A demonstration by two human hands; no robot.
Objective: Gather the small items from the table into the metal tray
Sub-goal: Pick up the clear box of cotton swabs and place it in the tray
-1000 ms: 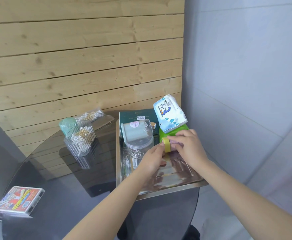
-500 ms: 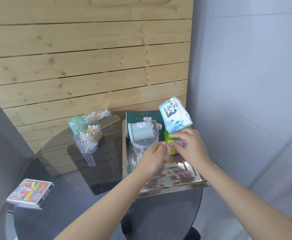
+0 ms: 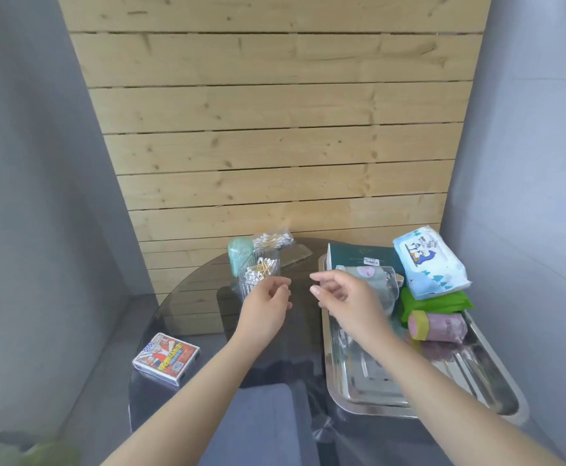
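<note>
We see a shiny silver metal tray (image 3: 342, 395) on dark glass tabletop (image 3: 187, 297). White-blue wipes pack (image 3: 429, 260) with penguin print, green pouch (image 3: 439, 302), purple roll (image 3: 443, 326), dark green box (image 3: 358, 255); red-yellow card box (image 3: 166, 358) near left edge.

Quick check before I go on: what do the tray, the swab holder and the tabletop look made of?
Metal tray: looks like polished stainless steel, with mirror-like reflections and bright highlights on its rim.
Swab holder: clear ribbed plastic, probably acrylic; the cotton swabs show through its wall.
Tabletop: seems dark tinted glass, smooth and glossy, reflecting the wooden slats behind it.
</note>
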